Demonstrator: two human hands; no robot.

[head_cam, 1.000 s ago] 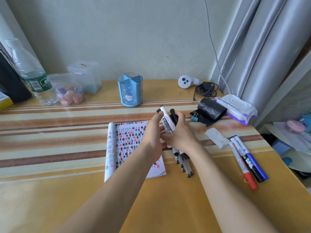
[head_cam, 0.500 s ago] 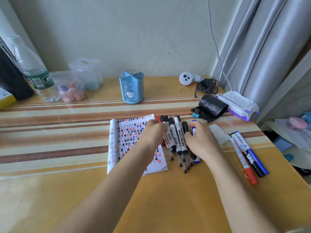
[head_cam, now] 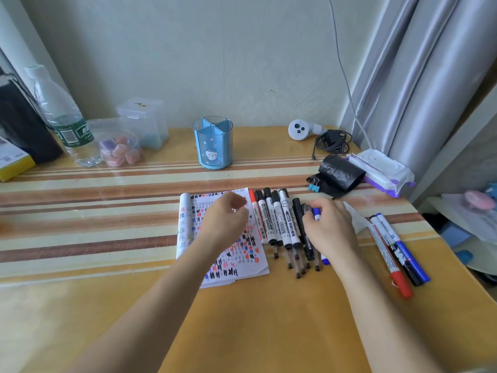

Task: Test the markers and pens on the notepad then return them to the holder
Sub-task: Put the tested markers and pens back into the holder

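Grip right (head_cam: 329, 227): pinches blue marker (head_cam: 324, 259) | grip left (head_cam: 228, 219): loose, over notepad (head_cam: 243, 267)

On the striped table (head_cam: 80, 211), far to the left of the left hand (head_cam: 226, 224), we see a water bottle (head_cam: 64, 122), a black bag (head_cam: 24, 130) and a yellow box (head_cam: 13, 162). Nearer it, a clear tub of coloured cubes (head_cam: 119, 146) sits just in front of a lidded plastic box (head_cam: 144, 122). Beyond the right hand (head_cam: 330, 227) lie a black roll (head_cam: 340, 170), a blue binder clip (head_cam: 314, 185), a pack of wipes (head_cam: 382, 170), a white controller (head_cam: 301, 129) and a coiled black cable (head_cam: 333, 141). A grey curtain (head_cam: 430, 76) hangs further right.
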